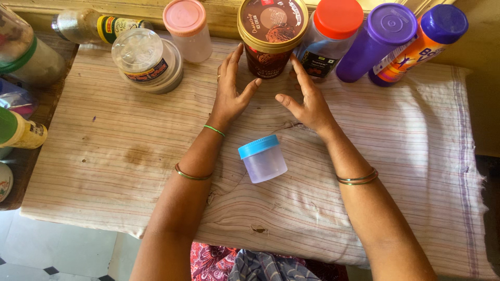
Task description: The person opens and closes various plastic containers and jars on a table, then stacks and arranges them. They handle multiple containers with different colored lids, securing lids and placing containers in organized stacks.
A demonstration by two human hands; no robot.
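A brown ice-cream tub (272,39) with a gold-rimmed lid stands at the back of the striped cloth (130,171), flanked by the left hand (230,93) and right hand (307,101), both spread wide and empty. It is judged light and stiff, best gripped at its sides; its contents are hidden. Nearer, a small clear jar (262,158) with a blue lid appears empty.

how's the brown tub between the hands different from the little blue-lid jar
The brown tub is opaque, with a gold-rimmed brown lid; the blue-lid jar is translucent under a plain blue lid. The tub looks larger. The tub sits in the back row between the left hand and right hand; the jar stands alone nearer the person. Both are upright and lidded.
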